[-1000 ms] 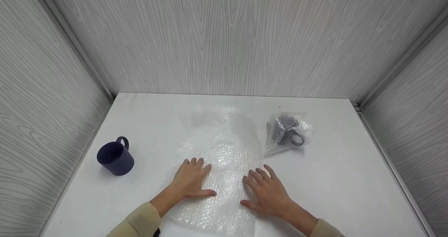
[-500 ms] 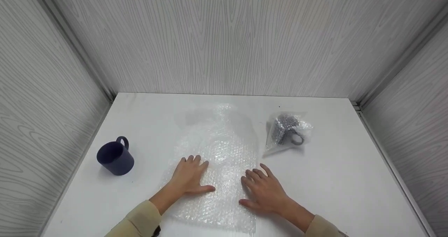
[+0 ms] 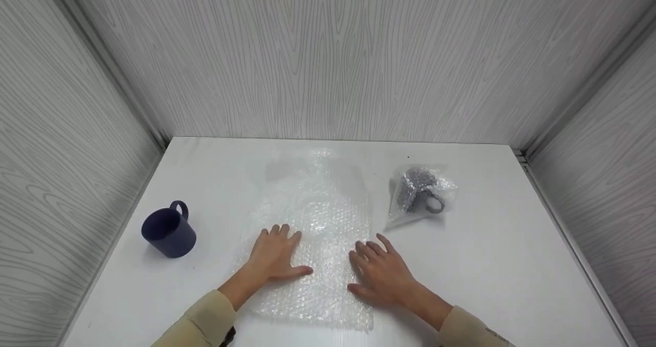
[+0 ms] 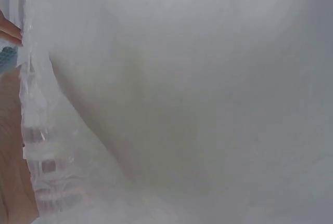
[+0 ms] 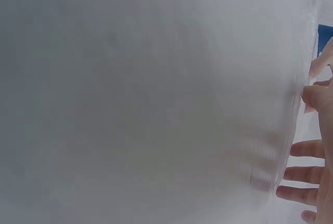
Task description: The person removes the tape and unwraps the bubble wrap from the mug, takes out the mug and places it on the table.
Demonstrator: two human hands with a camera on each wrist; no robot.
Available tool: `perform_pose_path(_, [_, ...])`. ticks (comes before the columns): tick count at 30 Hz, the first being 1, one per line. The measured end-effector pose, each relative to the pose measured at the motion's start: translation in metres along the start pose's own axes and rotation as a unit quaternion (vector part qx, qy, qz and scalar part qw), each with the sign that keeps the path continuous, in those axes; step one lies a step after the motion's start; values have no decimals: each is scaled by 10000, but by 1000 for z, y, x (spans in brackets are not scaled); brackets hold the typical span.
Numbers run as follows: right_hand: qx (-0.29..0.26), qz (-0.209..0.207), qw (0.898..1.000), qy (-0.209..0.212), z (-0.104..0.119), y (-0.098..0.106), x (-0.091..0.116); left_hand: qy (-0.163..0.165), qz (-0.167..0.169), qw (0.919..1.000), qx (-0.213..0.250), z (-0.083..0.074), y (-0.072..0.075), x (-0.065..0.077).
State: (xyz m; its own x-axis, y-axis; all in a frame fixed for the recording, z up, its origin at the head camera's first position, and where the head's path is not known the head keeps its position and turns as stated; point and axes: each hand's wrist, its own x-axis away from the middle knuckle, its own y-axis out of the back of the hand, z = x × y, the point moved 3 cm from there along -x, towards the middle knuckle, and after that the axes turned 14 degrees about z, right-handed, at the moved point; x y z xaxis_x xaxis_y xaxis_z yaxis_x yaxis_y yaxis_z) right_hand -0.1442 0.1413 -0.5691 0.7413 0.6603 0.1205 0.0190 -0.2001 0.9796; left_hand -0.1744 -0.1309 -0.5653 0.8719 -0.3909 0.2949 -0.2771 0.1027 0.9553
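Note:
A clear sheet of bubble wrap lies spread over the middle of the table. My left hand rests on its left part, fingers straight and thumb held out to the side. At the right border of the sheet is my right hand, palm down with fingers slightly bent. Milky plastic fills most of the left wrist view, with part of a hand at the left edge. In the right wrist view, fingertips lie along the border of a similar hazy sheet.
A dark blue mug stands on the left of the white table, handle pointing away. Back right lies a dark mug inside a clear bubble-wrap bag. Grey wood-patterned panels enclose the back and both sides.
Both hands have moved slightly forward and to the left. The bubble wrap has slid away from the body, and its near edge now shows. Both mugs have stayed put.

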Motion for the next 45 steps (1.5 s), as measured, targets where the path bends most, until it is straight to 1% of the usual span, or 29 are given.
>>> perform_pose_path(5, [-121, 56, 9999, -37, -2, 0, -8, 68, 140, 9996, 215, 6, 3, -2])
perform_pose_path(11, [-111, 138, 9998, -63, -4, 1, -18, 168, 312, 9988, 325, 12, 4, -4])
perform_pose_path(14, [-27, 150, 9999, -59, -5, 1, -22, 195, 284, 9989, 303, 14, 5, -6])
perform_pose_path(18, [-51, 81, 9999, -43, -7, 1, -27, 230, 240, 9992, 231, 18, 8, -8])
perform_pose_path(23, [-97, 51, 9999, -81, -9, 1, -33, 309, 361, 9984, 298, 22, 10, -12])
perform_pose_path(27, [-172, 121, 9997, -103, -11, 1, -38, 351, 412, 9981, 303, 25, 10, -15])
perform_pose_path(32, [-436, 286, 9985, -140, -13, -1, -45, 367, 320, 9983, 319, 29, 10, -18])
perform_pose_path(34, [-449, 306, 9984, -150, -13, -1, -48, 384, 302, 9982, 351, 31, 10, -18])
perform_pose_path(39, [-451, 357, 9982, -140, -13, 1, -54, 416, 345, 9975, 446, 36, 12, -20])
perform_pose_path(42, [-541, 477, 9972, -198, -14, 1, -58, 432, 377, 9971, 508, 38, 14, -22])
perform_pose_path(45, [-709, 484, 9961, -221, -16, 2, -60, 447, 415, 9966, 551, 39, 16, -24])
